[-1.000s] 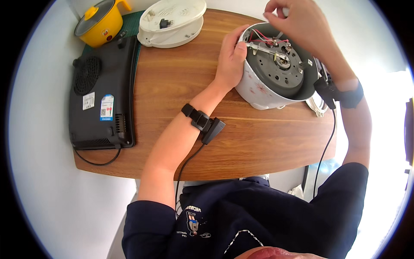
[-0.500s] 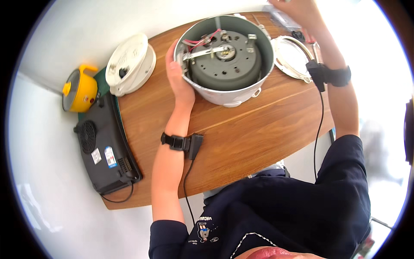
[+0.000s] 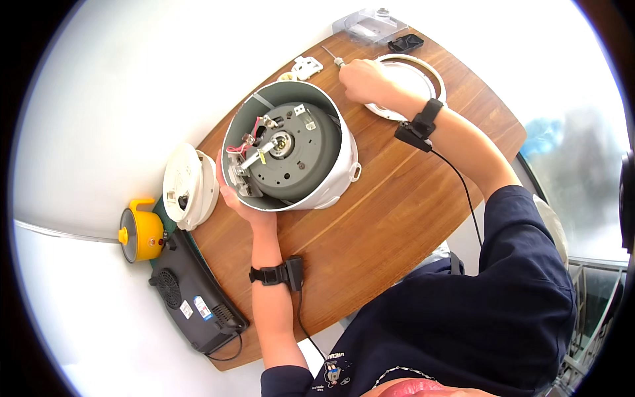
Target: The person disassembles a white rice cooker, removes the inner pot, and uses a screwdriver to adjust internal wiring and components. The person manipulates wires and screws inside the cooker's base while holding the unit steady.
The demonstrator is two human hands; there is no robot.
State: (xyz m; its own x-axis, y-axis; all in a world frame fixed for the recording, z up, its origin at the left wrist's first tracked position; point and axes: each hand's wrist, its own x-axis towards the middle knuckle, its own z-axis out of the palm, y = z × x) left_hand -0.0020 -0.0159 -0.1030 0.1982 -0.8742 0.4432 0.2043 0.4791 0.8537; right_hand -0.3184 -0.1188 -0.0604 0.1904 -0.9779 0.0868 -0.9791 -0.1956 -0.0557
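A rice cooker body (image 3: 344,171), white outside, stands on the wooden table with its open side up. Inside show a grey round base (image 3: 301,149), a metal strip (image 3: 258,157) and red and white wires (image 3: 239,149). My left hand (image 3: 241,202) grips the shell at its near left side, with some fingers hidden behind it. Beyond the shell, to the right, my right hand (image 3: 368,81) is closed around the handle end of a screwdriver (image 3: 338,61). Its thin shaft points to the far left; most of the handle is hidden in my fist.
Behind the shell lies a small white plastic part (image 3: 307,67). A white ring-shaped part (image 3: 433,73) is under my right forearm. Farther back are a black piece (image 3: 405,44) and a clear plastic box (image 3: 370,28). Leftward stand a white lid (image 3: 184,185), yellow pot (image 3: 151,233) and black cooktop (image 3: 198,294).
My right hand has come down from the far right to the screwdriver and closed on it. The view has turned and shifted; my left hand stays on the shell.
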